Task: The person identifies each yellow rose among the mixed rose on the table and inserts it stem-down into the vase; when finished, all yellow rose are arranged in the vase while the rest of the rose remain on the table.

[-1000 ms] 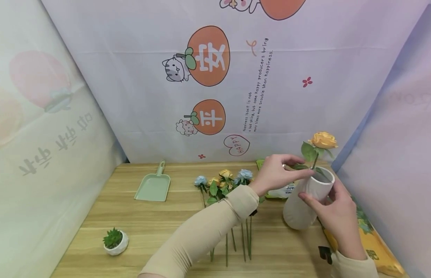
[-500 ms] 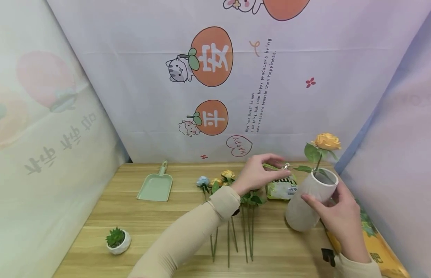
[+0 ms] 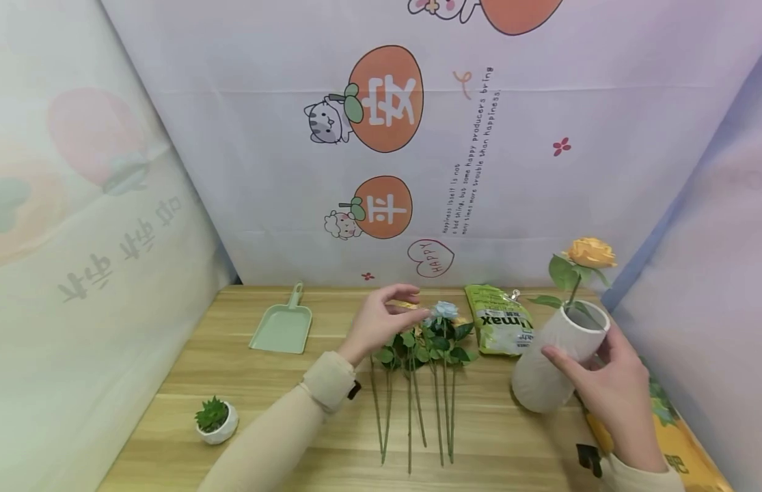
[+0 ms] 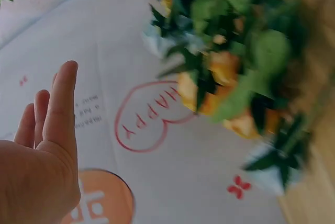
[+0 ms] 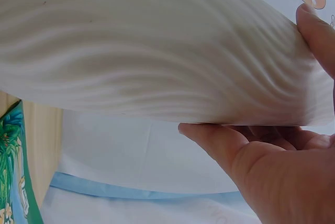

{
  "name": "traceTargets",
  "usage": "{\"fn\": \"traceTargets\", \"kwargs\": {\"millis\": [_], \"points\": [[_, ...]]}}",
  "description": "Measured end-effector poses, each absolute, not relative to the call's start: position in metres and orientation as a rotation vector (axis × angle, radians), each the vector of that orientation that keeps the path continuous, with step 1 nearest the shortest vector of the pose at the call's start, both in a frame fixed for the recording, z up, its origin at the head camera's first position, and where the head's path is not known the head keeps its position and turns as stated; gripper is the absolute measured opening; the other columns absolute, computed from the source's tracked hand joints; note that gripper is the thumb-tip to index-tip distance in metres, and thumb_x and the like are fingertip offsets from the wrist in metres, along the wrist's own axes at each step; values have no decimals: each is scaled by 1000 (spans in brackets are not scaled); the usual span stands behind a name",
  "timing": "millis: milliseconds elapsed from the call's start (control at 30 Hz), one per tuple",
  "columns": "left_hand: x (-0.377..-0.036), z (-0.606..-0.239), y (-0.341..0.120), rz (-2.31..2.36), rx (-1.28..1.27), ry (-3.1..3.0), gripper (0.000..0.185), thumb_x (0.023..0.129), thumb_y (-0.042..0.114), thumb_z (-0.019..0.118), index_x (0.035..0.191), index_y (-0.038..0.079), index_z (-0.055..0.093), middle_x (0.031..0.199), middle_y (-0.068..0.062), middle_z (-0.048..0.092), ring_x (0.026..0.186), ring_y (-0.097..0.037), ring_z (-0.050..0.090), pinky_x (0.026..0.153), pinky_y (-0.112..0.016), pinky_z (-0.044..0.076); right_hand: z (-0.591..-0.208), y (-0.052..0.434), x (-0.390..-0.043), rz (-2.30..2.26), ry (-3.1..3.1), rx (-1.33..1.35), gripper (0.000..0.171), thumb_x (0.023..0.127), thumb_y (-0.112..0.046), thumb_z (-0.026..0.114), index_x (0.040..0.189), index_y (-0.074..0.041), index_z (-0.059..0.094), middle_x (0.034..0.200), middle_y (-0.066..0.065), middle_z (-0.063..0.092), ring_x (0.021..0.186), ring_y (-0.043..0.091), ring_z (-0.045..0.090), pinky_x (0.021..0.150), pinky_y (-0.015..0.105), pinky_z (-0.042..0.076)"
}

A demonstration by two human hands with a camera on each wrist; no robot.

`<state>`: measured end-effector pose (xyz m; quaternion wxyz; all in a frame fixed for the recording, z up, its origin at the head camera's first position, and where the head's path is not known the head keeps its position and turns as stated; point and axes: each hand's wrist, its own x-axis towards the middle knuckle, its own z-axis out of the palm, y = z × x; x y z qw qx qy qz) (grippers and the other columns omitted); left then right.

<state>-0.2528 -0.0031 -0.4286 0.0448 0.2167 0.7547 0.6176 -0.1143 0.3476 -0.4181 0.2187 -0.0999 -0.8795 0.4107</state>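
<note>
A white ribbed vase (image 3: 553,362) is held tilted at the right of the wooden table (image 3: 257,383) by the right hand (image 3: 608,389), whose fingers and thumb are curled round its upper wall near the rim; in the right wrist view the thumb (image 5: 220,140) is seen pressed under the wavy surface. One orange rose (image 3: 591,253) with green leaves is contained in the vase, its stem leaning out over the far rim. The left hand (image 3: 381,321) is held just above a bunch of loose blue and orange flowers (image 3: 432,335) lying mid-table, fingers loosely spread and nothing gripped; the left wrist view shows its fingers (image 4: 60,103) straight. A green bag (image 3: 502,326) lies between the flowers and the vase. A green scoop (image 3: 283,328) lies at the far left, and a small white pot with a succulent (image 3: 216,418) stands at the near left.
</note>
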Motion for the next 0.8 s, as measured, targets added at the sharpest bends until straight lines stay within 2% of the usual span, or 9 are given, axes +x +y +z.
{"fn": "traceTargets", "kwargs": {"millis": [233,467,567,800], "points": [[-250,-458,-43,1943,528,2323,45,94,29,88,135,17,73,127,-11,72,105,-26,76,85,-46,67,-420,347,-114,1146,-2434,-291,96,86,-37,94,164,-11,43,146,30,60,127,51,61,71,-1,43],[-244,-478,-62,1990,431,2284,44,95,21,86,134,8,72,128,-22,70,104,-40,75,87,-55,65,-421,348,-115,1140,-2447,-290,97,87,-37,94,164,-10,42,147,31,58,128,54,61,69,-2,42],[-241,-488,-66,1986,390,2269,45,94,20,87,135,7,71,128,-23,70,104,-43,75,88,-56,65,-421,348,-115,1119,-2453,-287,99,87,-38,94,166,-11,41,147,30,58,127,55,61,69,-2,41],[-234,-508,-67,1912,313,2261,51,94,19,87,139,2,68,127,-15,70,101,-35,77,83,-50,67,-419,347,-115,1145,-2439,-276,97,88,-40,93,164,-8,42,144,32,60,128,55,60,70,-2,43]]}}
